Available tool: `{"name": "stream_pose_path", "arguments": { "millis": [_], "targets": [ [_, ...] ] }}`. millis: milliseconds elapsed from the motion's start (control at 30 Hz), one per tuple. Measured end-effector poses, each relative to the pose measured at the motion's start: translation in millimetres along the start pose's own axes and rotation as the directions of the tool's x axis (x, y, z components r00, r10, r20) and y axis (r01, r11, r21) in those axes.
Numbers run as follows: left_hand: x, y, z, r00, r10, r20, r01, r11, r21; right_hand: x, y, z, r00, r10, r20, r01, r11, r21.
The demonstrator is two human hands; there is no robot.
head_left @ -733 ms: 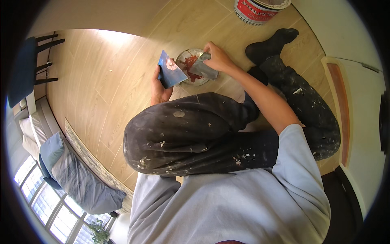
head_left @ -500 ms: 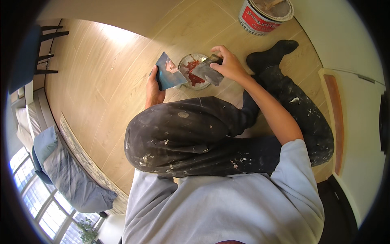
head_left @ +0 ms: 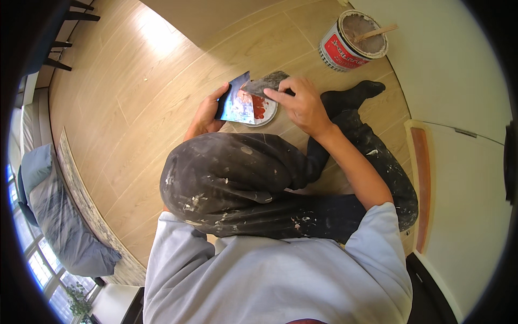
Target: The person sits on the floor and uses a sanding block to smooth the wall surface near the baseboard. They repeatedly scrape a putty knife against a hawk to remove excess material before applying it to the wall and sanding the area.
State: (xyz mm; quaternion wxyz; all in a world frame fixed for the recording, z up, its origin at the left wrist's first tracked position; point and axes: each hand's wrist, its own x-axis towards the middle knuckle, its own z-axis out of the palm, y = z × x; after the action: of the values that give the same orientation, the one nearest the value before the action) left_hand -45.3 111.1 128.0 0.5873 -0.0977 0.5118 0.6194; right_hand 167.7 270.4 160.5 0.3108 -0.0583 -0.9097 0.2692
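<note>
My left hand (head_left: 206,112) is closed around the dark edge of a wide filling knife (head_left: 233,106), whose shiny blade carries a smear of pinkish filler. Another filling knife (head_left: 270,82), grey and stained, is gripped between the thumb and fingers of my right hand (head_left: 305,103). Its edge meets or overlaps the upper part of the left blade, at the filler; contact cannot be made out exactly. Beneath the blades a round, light lid (head_left: 268,122) lies on the floor, with red paste (head_left: 259,109) on it. The left blade covers much of the lid.
An open bucket (head_left: 341,54) of greyish filler stands at the far right, a wooden stick (head_left: 376,33) leaning in it. My bent legs (head_left: 226,178) in paint-spotted trousers lie close to the hands. White panels (head_left: 458,81) border the right side; chair legs (head_left: 70,40) show far left.
My right hand has brought its filling knife leftward, over to the left blade. The left blade has shifted slightly right and tilted, now catching bright light. The view has shifted a little.
</note>
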Motion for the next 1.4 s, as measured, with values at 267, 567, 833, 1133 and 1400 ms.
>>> {"name": "stream_pose_path", "arguments": {
  "millis": [267, 567, 833, 1133, 1400],
  "targets": [
    [0.9, -1.1, -9.4, 0.997, -0.039, -0.07, 0.034, 0.997, -0.067, -27.8, 10.4, 3.4, 0.994, -0.093, 0.051, 0.097, 0.993, -0.073],
    [26.6, -7.5, -39.3, 0.997, 0.044, -0.069, -0.051, 0.994, -0.1, -43.1, 45.1, 28.2, 0.825, 0.522, 0.217, -0.565, 0.752, 0.34],
    [46.8, -21.5, -70.3, 0.985, 0.118, -0.123, -0.14, 0.972, -0.189, -75.4, 105.3, 77.8, 0.534, 0.706, 0.465, -0.809, 0.586, 0.039],
    [58.6, -37.4, -66.4, 0.996, 0.042, -0.076, -0.057, 0.978, -0.2, -66.6, 109.8, 101.9, 0.562, 0.713, 0.42, -0.8, 0.597, 0.057],
    [56.7, -38.0, -76.1, 0.999, 0.045, -0.021, -0.048, 0.984, -0.172, -52.7, 102.6, 113.9, 0.546, 0.729, 0.413, -0.813, 0.579, 0.054]
  ]
}}
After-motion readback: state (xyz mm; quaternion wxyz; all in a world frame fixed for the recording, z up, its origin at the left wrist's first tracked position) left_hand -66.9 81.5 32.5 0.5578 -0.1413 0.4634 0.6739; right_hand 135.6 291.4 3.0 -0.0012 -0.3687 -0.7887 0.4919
